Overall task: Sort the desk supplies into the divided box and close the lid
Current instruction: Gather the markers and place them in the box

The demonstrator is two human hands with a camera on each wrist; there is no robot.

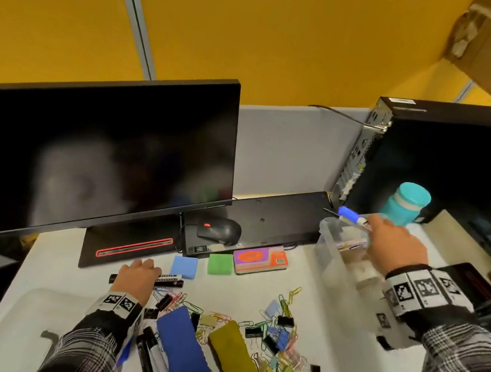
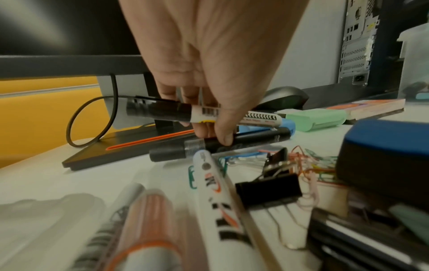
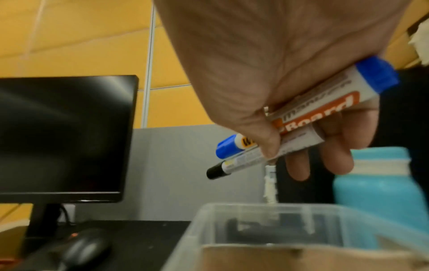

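Observation:
My right hand (image 1: 392,241) hovers over the far end of the clear divided box (image 1: 327,251) and grips two markers, a blue-capped whiteboard marker (image 3: 325,108) and a thinner black-tipped marker (image 3: 232,165). Near the monitor base my left hand (image 1: 137,279) curls round a white marker with a black cap (image 2: 176,111). Its thumb touches a second black marker (image 2: 255,140) lying on the desk. More markers (image 1: 152,356), a blue eraser (image 1: 182,351), an olive eraser (image 1: 236,361), binder clips (image 1: 285,320) and paper clips (image 1: 222,317) lie loose on the white desk.
A monitor (image 1: 97,149), a mouse (image 1: 220,229) and a black keyboard (image 1: 265,216) line the back. Blue (image 1: 184,266) and green (image 1: 220,263) sticky pads and a colourful pad (image 1: 260,260) sit by the keyboard. A teal bottle (image 1: 402,205) and a computer tower (image 1: 427,158) stand behind the box.

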